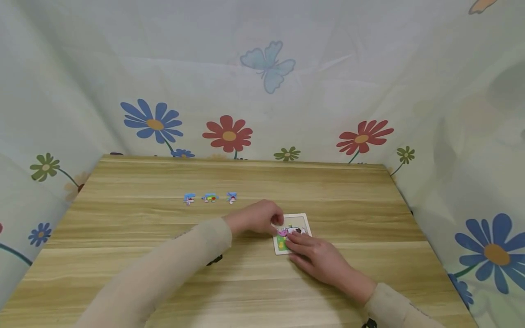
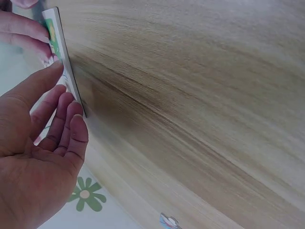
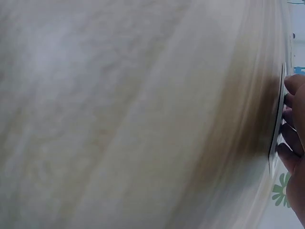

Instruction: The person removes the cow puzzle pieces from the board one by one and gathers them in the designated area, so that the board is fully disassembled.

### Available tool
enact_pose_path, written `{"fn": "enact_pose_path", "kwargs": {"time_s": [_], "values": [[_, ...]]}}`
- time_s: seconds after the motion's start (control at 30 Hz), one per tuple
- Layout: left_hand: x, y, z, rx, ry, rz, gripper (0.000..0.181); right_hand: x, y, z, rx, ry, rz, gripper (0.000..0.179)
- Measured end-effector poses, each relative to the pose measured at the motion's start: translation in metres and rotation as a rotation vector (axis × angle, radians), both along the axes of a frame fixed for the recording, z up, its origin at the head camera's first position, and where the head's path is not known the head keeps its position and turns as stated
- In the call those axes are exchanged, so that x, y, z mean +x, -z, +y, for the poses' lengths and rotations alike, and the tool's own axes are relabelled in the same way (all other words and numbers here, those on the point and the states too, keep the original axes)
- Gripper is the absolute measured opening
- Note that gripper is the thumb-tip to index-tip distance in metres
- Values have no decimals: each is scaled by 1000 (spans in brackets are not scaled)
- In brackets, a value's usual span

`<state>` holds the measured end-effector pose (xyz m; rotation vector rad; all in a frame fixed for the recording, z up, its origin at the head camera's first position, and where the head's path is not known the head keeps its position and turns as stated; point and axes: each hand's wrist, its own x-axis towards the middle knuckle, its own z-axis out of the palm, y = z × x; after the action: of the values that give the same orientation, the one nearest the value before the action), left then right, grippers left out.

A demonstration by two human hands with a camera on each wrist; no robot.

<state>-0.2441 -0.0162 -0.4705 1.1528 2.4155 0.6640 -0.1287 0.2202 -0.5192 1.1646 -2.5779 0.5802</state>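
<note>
A small jigsaw puzzle board [image 1: 302, 218] with a pale frame lies on the table, pieces with pink, white and green parts in its lower area. My left hand [image 1: 259, 217] is at the board's left side; in the left wrist view, the left thumb [image 2: 47, 78] touches the picture while the other fingers bend loosely by the edge. From the right, my right hand [image 1: 321, 259] rests its extended fingers on the pieces, covering part of the picture. In the right wrist view, the right hand [image 3: 296, 114] appears at the board's edge, partly cut off.
Three loose puzzle pieces lie in a row farther back: a left piece [image 1: 189, 198], a middle piece [image 1: 210, 198] and a right piece [image 1: 231, 197]. The wood-grain table [image 1: 348, 191] meets a flowered cloth [image 1: 311, 100] at its back and sides.
</note>
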Motion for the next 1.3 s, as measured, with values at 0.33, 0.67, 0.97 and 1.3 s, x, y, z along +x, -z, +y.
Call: {"fn": "enact_pose_path", "kwargs": {"time_s": [0.33, 0.67, 0.97, 1.3], "values": [[6, 2, 4, -23, -31, -52, 17, 2, 1, 0, 0, 0, -25, 45], [9, 4, 4, -6, -74, -84, 17, 4, 1, 0, 0, 16, -48, 45], [12, 1, 6, 10, -103, -158, 13, 6, 3, 0, 7, 39, -68, 45], [9, 5, 5, 24, -135, -171, 6, 6, 3, 0, -1, 42, -83, 46]]}}
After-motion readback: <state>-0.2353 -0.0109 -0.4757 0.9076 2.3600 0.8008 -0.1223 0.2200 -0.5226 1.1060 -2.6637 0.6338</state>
